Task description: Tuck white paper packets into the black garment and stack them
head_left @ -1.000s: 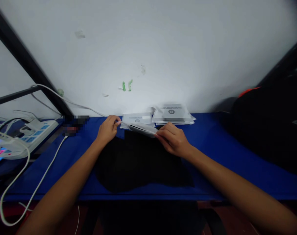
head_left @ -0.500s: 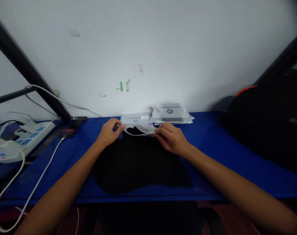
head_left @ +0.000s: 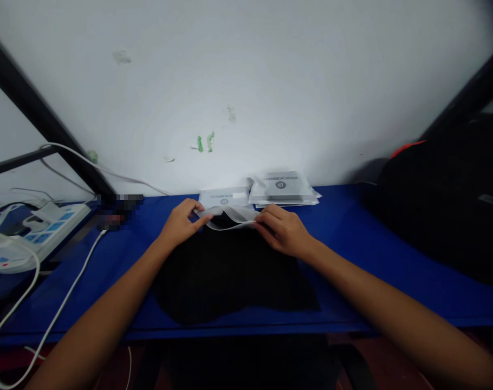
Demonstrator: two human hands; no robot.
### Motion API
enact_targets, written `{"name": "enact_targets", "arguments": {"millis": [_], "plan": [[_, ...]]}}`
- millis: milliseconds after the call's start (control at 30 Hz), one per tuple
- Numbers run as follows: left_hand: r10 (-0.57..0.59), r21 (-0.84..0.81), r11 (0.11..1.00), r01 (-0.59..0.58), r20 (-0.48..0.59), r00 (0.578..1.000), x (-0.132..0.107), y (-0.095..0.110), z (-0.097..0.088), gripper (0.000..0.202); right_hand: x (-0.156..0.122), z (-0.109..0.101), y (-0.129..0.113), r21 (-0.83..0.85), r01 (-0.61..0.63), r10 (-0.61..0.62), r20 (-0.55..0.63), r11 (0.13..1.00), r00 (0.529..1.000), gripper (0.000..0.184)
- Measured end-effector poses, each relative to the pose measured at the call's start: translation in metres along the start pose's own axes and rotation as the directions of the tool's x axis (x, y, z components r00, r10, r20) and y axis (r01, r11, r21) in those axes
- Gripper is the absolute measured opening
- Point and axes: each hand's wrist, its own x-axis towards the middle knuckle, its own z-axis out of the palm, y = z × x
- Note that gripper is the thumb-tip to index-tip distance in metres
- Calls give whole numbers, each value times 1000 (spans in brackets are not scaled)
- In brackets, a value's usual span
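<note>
A clear plastic pouch (head_left: 230,216) is held by its mouth over a black cloth (head_left: 230,271) on the blue table (head_left: 352,244). My left hand (head_left: 182,223) pinches the pouch's left edge, fingers closed. At the right edge, my right hand (head_left: 283,230) pinches it too. The mouth of the pouch gapes, with something dark inside. Behind it lie a flat white packet (head_left: 224,196) and a stack of printed plastic packets (head_left: 283,188) against the wall.
A white power strip (head_left: 39,230) with plugs and white cables (head_left: 59,314) sits at the left. A black bag (head_left: 445,211) with an orange trim fills the right side. Black frame bars cross both upper corners. A white wall stands right behind the table.
The pouch, flat and tilted a second ago, has been pulled apart at its mouth. Both hands shifted slightly and kept their pinch on it.
</note>
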Motion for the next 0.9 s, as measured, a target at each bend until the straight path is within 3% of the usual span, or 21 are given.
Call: {"name": "enact_targets", "arguments": {"millis": [233, 367, 500, 600, 733, 900], "plan": [[1, 72, 997, -2, 18, 1000, -1, -3, 0, 18, 0, 2, 1, -10, -40, 41, 70, 999, 997, 19], [17, 126, 992, -11, -47, 999, -1, 2, -1, 20, -2, 3, 0, -9, -36, 36, -34, 999, 999, 13], [51, 212, 977, -29, -98, 994, -4, 14, -1, 15, -1, 1, -8, -28, 141, -143, -148, 990, 979, 17], [147, 261, 958, -116, -106, 983, -9, 31, 4, 10, 1, 6, -18, 1, 236, -236, -13, 972, 972, 27], [293, 259, 930, -262, -91, 952, -17, 53, 12, 10, 2, 22, -26, -54, 156, -142, 198, 986, 970, 39], [354, 198, 921, -334, -73, 932, -22, 63, 15, 11, 2, 30, -25, -186, 129, -68, 307, 974, 949, 39]]}}
